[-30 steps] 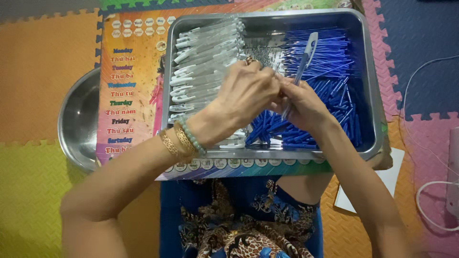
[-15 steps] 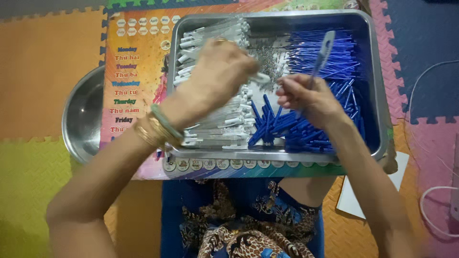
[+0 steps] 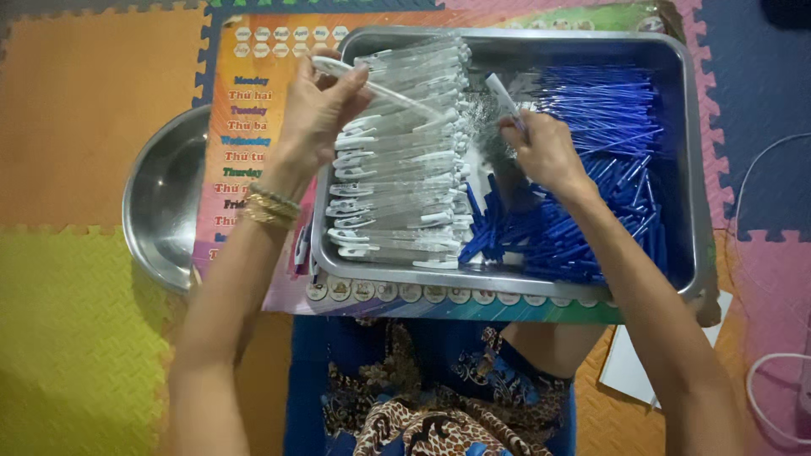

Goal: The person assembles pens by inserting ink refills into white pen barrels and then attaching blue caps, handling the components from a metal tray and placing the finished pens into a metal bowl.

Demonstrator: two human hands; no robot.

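Lifting clear barrel [image 3: 372,84] now (left hand [image 3: 317,110])

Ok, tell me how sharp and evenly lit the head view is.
Head view: mostly sharp, the clear pen barrel in the left hand faintly smeared; soft glare on the steel tray rim and the metal bowl; right hand shadows the blue refills; corners dimmer.

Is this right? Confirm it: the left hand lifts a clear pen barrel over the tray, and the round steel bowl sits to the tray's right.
Not quite. The head view shows the round steel bowl to the left of the tray, not its right. The left hand does lift a clear pen barrel.
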